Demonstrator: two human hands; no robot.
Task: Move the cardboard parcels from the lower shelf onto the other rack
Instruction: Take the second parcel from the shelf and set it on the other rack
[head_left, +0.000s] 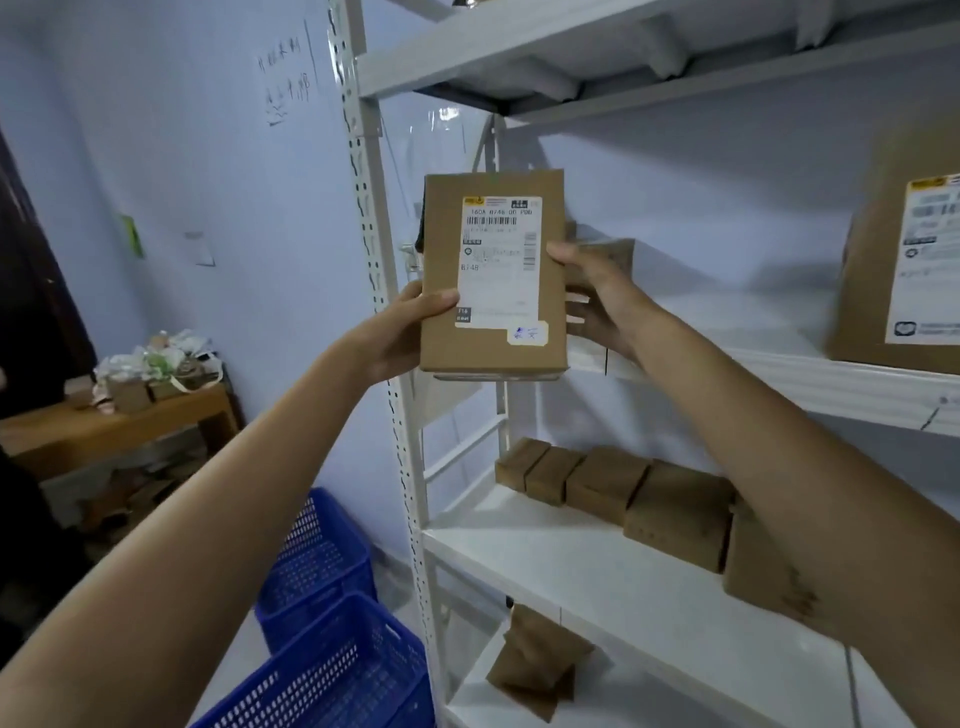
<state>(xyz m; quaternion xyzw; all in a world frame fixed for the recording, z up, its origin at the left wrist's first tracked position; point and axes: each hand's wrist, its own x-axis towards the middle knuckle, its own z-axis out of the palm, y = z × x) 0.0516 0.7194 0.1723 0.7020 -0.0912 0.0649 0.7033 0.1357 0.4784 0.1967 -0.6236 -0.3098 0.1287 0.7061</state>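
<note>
I hold a flat cardboard parcel (493, 343) upright in the air, its white shipping label facing me, at the height of the rack's middle shelf (779, 374). My left hand (410, 327) grips its lower left edge, thumb across the front. My right hand (592, 301) grips its right edge, fingers behind it. A row of several small cardboard parcels (623, 493) stands along the back of the lower shelf (597, 577). A brown padded packet (540, 660) lies on the shelf below that.
A big labelled carton (904, 270) stands at the right on the middle shelf. Another small brown parcel (613, 260) sits behind my right hand. Two blue plastic crates (322, 639) stand on the floor left of the white rack upright (384, 322). A wooden table (114, 421) with clutter is at left.
</note>
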